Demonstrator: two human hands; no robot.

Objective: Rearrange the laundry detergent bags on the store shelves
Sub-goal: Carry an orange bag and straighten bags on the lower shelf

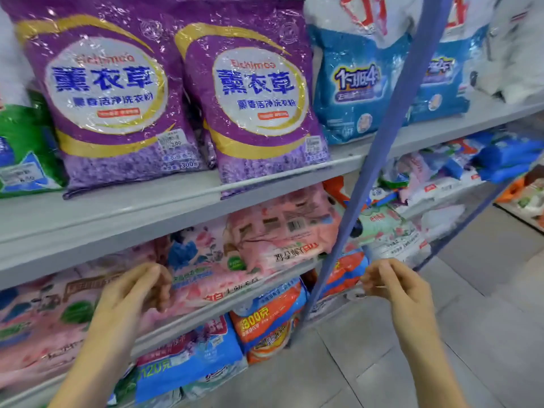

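Carrying, upright in a row on the top shelf [123, 210], a green bag [23, 148], left purple bag [109, 92], right purple bag [256, 98] and blue bag [353, 89]. Holding pink bags [212, 260] lying flat and overlapping on the middle shelf [191, 320]. Bearing an orange bag [270, 316] lower down, beside the tiled floor [412, 348].

We look through one head-worn camera (wide-angle, so straight edges bow), facing forward and downward, close to the shelves [123, 213], left hand [129, 293] and right hand [397, 285] low in frame.

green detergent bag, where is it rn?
Head view, far left: the green bag stands on the upper shelf, beside the left purple bag, partly cropped.
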